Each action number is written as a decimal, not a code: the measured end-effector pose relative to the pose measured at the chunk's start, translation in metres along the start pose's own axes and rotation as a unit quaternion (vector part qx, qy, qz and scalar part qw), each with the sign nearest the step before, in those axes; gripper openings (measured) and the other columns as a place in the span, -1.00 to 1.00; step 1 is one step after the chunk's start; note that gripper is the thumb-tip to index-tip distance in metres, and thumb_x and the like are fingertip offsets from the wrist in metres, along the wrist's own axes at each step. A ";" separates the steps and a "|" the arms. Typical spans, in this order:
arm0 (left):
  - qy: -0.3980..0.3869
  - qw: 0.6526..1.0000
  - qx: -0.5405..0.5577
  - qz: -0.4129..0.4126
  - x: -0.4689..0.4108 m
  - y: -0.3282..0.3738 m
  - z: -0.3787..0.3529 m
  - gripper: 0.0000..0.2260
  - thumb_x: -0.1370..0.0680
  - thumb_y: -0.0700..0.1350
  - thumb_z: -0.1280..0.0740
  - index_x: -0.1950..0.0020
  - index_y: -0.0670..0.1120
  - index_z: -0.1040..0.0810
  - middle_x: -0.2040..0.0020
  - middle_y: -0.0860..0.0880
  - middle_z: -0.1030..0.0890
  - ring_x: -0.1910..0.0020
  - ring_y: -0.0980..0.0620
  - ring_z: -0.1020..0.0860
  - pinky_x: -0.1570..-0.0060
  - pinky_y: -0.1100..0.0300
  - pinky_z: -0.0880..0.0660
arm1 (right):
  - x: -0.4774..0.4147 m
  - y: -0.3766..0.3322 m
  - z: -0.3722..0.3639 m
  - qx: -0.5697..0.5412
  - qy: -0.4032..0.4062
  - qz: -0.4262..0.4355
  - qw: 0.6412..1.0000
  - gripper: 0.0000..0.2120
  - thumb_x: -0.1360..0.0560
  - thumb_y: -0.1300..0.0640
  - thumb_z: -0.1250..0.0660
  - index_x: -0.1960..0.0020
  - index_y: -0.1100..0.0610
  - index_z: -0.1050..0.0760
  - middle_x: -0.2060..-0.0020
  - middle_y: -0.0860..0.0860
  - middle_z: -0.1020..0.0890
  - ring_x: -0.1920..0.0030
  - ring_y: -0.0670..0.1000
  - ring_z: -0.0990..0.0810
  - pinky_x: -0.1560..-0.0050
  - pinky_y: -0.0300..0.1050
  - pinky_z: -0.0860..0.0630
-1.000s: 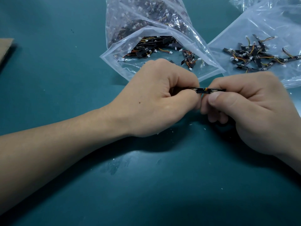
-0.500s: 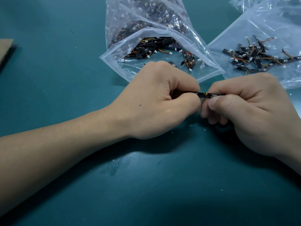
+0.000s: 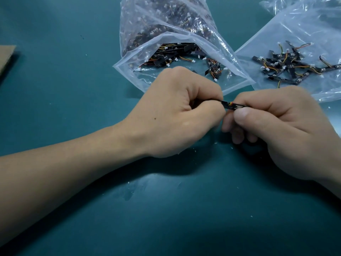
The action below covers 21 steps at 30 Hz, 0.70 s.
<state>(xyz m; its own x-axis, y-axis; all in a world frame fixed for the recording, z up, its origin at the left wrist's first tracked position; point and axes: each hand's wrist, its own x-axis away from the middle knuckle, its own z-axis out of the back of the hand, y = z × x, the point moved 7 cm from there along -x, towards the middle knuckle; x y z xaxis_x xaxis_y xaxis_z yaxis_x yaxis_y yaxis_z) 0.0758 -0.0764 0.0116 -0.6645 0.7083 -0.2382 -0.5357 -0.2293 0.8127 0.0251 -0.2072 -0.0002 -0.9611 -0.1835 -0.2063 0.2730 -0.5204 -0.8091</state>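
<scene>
Both hands meet over the middle of the surface (image 3: 73, 93). The left hand (image 3: 177, 115) is fisted, thumb and forefinger clamped on the left end of a small black strip (image 3: 233, 105) with red and yellow wire at its middle. The right hand (image 3: 280, 130) pinches the other end, its fingers (image 3: 241, 115) curled tight on it. The strip is held level between them, just off the surface and touching neither bag.

Toward the far edge, an open bag (image 3: 184, 43) is stuffed with the same strips and white plugs, its mouth facing the hands. At the far right corner a flat bag (image 3: 295, 30) carries a small pile of strips (image 3: 295, 65); on it or in it, cannot tell. Cardboard (image 3: 5, 56) sits at the left edge.

Progress looks early: one piece is in hand, the small pile is probably the done ones, and the full bag is left. What exactly the hands do to the strip is hidden by the fingers.
</scene>
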 end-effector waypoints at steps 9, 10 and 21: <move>0.023 0.997 0.066 -0.031 0.001 -0.001 0.005 -0.73 -0.47 -0.20 -0.24 0.41 -0.25 -0.50 0.53 -0.08 -0.30 0.49 0.08 -0.28 0.40 0.18 -0.21 | 0.004 -0.010 -0.006 0.050 -0.063 0.088 0.993 -0.61 -0.60 0.07 -0.18 0.35 0.10 -0.56 0.53 -0.08 -0.46 0.49 -0.09 -0.44 0.42 -0.29 -0.29; 0.061 0.993 0.087 -0.042 0.002 -0.002 0.010 -0.70 -0.51 -0.15 -0.22 0.35 -0.25 -0.57 0.53 -0.07 -0.31 0.49 0.11 -0.29 0.40 0.21 -0.21 | 0.004 -0.010 -0.003 0.036 -0.037 0.083 0.995 -0.62 -0.61 0.07 -0.18 0.34 0.10 -0.55 0.53 -0.06 -0.44 0.50 -0.10 -0.42 0.42 -0.32 -0.27; 0.130 0.972 -0.182 0.069 -0.002 -0.016 0.013 -0.78 -0.47 -0.03 -0.24 0.00 0.12 -0.65 -0.10 0.22 -0.60 -0.25 0.17 -0.47 -0.35 0.05 -0.22 | 0.003 -0.007 -0.010 0.197 -0.006 0.059 0.979 -0.51 -0.67 -0.15 -0.15 0.35 0.05 -0.48 0.53 -0.07 -0.45 0.50 -0.13 -0.41 0.40 -0.10 -0.42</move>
<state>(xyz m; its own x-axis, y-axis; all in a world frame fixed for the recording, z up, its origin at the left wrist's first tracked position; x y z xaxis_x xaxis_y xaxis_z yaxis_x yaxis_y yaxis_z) 0.0925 -0.0659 0.0062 -0.8267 0.4727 -0.3050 -0.5499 -0.5644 0.6157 0.0202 -0.1954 -0.0003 -0.9218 -0.2712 -0.2771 0.3798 -0.7757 -0.5041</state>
